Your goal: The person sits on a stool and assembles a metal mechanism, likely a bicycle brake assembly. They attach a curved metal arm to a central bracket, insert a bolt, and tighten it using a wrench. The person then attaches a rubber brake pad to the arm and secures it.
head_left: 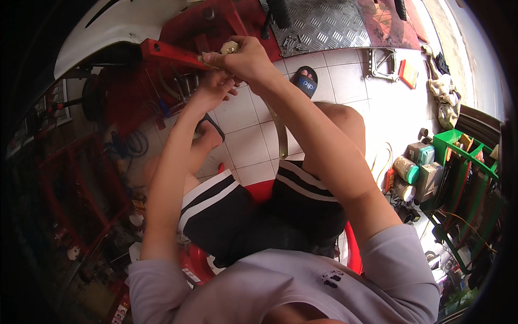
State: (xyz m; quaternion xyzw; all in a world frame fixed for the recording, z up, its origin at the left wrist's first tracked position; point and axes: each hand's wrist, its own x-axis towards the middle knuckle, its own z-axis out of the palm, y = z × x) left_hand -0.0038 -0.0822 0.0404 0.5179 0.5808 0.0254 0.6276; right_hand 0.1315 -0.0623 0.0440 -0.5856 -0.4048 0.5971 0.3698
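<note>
My right hand (249,58) is closed on a brass-coloured metal piece (231,47) at the end of a red metal bar (175,55). Its thumb presses along the bar's tip. Just below, my left hand (213,87) is turned palm up. Its lower fingers are loosely curled, while the thumb and upper fingers go out of sight under the right hand; what they pinch, if anything, is hidden. A long, flat, slightly curved metal strip (281,135) with a hole at its end shows beside my right forearm, its upper part covered by the arm.
A red platform with a diamond-plate metal panel (321,27) lies ahead, small hardware scattered on it. White body panel (100,32) at upper left. To the right stand a green rack (450,137), jars (406,170), a metal frame (382,65) and an orange box (408,74). Blue-handled screwdriver (163,107) near the left hand.
</note>
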